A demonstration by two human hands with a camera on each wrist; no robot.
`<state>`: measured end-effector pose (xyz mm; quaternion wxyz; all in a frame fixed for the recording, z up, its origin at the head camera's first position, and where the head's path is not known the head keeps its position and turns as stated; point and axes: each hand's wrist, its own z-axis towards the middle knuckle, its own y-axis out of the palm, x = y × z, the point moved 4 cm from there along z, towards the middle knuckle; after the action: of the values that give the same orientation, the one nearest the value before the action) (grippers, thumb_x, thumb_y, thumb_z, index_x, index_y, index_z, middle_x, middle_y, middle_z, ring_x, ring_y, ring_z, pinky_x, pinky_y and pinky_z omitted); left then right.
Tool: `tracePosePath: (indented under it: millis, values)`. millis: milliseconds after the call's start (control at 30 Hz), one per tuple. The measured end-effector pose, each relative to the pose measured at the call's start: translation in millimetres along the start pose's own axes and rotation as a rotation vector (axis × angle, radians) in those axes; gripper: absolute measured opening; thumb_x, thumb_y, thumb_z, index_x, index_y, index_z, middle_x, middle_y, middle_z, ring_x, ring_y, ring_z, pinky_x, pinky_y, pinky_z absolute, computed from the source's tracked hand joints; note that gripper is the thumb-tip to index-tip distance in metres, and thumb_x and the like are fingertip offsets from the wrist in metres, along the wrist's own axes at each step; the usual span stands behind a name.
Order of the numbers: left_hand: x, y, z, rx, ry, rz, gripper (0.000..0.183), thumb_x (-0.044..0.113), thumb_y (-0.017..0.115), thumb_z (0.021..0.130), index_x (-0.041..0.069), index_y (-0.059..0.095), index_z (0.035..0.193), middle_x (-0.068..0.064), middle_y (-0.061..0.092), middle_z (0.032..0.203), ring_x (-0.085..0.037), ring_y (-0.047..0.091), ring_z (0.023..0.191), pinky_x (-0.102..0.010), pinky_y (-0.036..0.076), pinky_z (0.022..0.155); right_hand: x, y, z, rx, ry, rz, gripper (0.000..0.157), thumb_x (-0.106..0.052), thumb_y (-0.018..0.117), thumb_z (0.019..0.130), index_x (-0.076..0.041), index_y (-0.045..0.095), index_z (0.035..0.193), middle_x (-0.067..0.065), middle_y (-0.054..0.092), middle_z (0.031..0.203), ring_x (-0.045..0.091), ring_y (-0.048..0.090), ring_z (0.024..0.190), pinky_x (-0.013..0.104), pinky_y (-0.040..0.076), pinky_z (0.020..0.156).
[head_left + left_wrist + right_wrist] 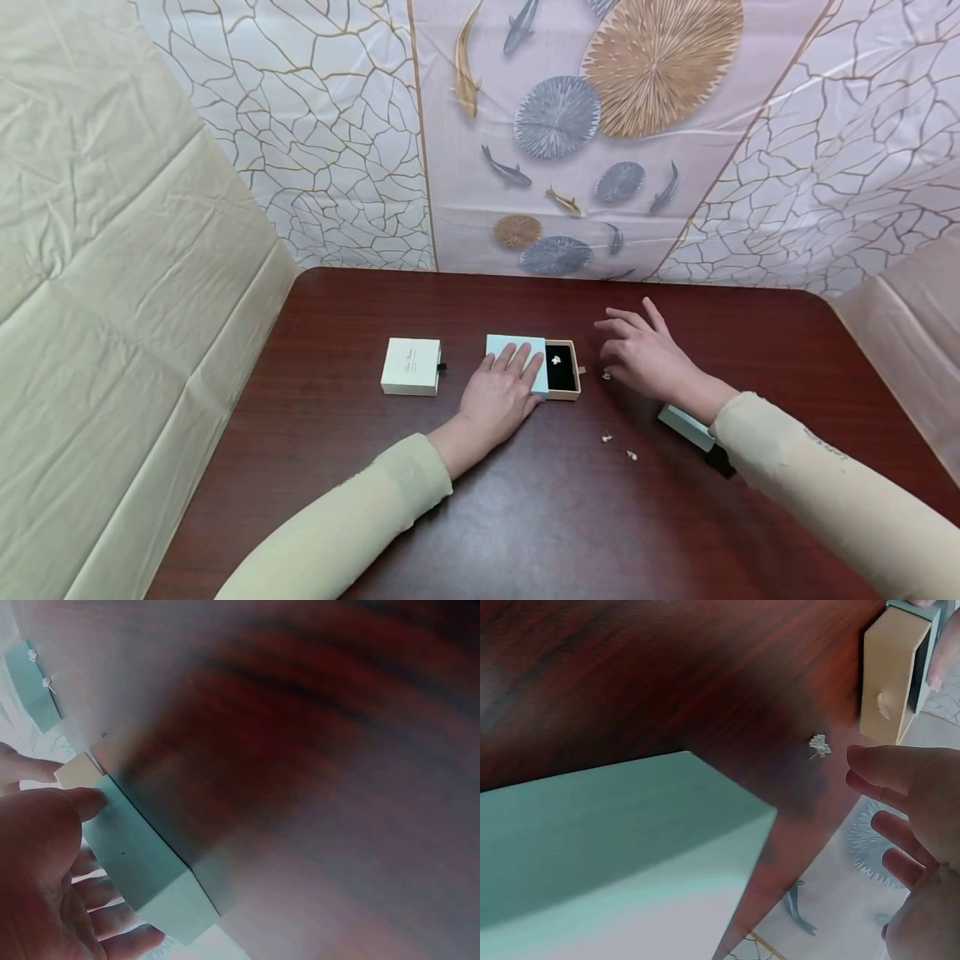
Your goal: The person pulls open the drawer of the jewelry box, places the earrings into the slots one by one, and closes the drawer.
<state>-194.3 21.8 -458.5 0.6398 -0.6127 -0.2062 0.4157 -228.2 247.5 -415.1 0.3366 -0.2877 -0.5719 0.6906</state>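
My left hand holds a light blue drawer box, its fingers across the top and its thumb against the near side. The box's inner tray is pulled partway out to the right. On its black lining lies a small silvery earring. My right hand hovers right of the tray with loosely bent fingers; nothing shows between them. A small sparkling earring lies on the table near its fingertips. Two other small earrings, a farther one and a nearer one, lie closer to me.
A white box with printed lettering and a black tab stands left of the blue one. Partly under my right forearm lies a green box with a black part at its end. The dark red table meets a patterned cloth backdrop.
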Motion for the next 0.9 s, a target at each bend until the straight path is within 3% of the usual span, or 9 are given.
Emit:
tracePosePath:
  millis: [433,900]
  values:
    - [-0.5,-2.3,-0.9,0.000,-0.003,0.009,0.063,0.053,0.056,0.108,0.020,0.051,0.161,-0.004,0.053,0.162,-0.022,0.052,0.148,-0.040,0.051,0.113,1.6,9.5,-8.8,0.017,0.007,0.017,0.014,-0.012,0.089,0.082,-0.014,0.075,0.081,0.020,0.069,0.134,0.045,0.050,0.141,0.076,0.018,0.121]
    - [1.6,-2.2,-0.8,-0.001,-0.001,0.014,0.063,0.053,0.056,0.109,0.020,0.050,0.162,-0.004,0.052,0.163,-0.021,0.052,0.148,-0.039,0.050,0.114,-1.0,14.3,-10.1,-0.006,0.025,0.034,0.016,-0.007,0.088,0.083,-0.014,0.074,0.080,0.021,0.069,0.135,0.045,0.051,0.141,0.075,0.021,0.120]
